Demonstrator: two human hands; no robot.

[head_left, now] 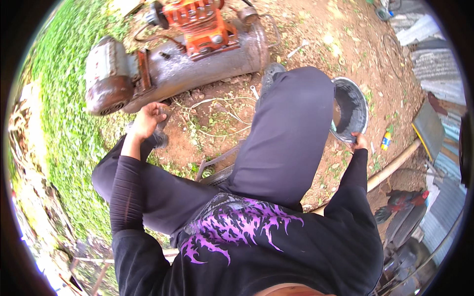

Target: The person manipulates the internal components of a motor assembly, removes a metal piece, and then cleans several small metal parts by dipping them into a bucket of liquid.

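Observation:
My left hand [150, 119] is raised over my left leg, just below the compressor motor [108, 69], with its fingers curled; whether they hold anything small I cannot make out. On my right, my right hand [359, 140] grips the lower rim of a round bucket [356, 111] with a dark inside, beside my bent right knee. An orange compressor pump [202, 24] is mounted on a long, weathered tank [207, 59] in front of me. A pale looped cord [217, 133] and a small wrench [254, 91] lie on the dirt between me and the tank.
Grass [64, 148] is on the left. At the right are a yellow bottle [386, 141], a long wooden pole [395, 165], a dark board [427, 126], a rooster [402, 202] and corrugated metal sheets [432, 69]. Another wrench [297, 48] lies beyond my knee.

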